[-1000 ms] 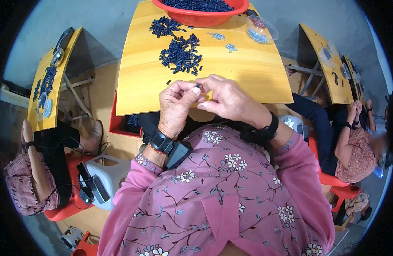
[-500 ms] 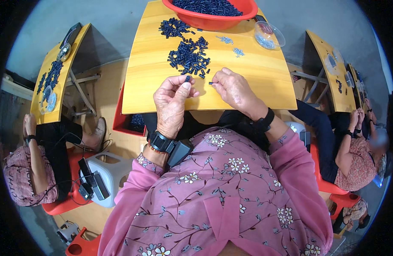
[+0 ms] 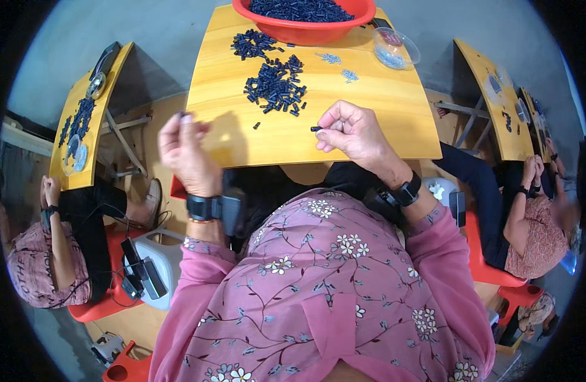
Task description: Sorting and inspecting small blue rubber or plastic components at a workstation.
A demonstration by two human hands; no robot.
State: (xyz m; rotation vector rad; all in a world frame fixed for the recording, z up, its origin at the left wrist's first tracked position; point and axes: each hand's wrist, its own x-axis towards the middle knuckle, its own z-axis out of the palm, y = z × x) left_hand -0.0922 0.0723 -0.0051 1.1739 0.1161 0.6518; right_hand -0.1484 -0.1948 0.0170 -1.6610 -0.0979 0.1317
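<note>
My left hand (image 3: 190,153) is raised off the table's left edge, its thumb and forefinger pinched on a small dark piece that barely shows at the tips. Above the front part of the table, my right hand (image 3: 353,132) pinches a short black cylindrical piece (image 3: 316,128), which points left out of the fingers. Beyond the hands lies a loose pile of similar dark cylindrical pieces (image 3: 275,86), with a smaller pile (image 3: 253,44) behind it. One single dark piece (image 3: 256,125) rests apart, closer to the table's front edge.
A red basin (image 3: 305,32) full of dark pieces stands at the back of the yellow table (image 3: 210,83). Small silvery parts (image 3: 349,76) lie near a clear plastic tub (image 3: 395,58). People sit at tables on both sides. A grey stool (image 3: 154,254) holds black devices and cables.
My left hand has swung left and away from the right one, past the table's left edge. My right hand has stayed almost in place, keeping its piece.
</note>
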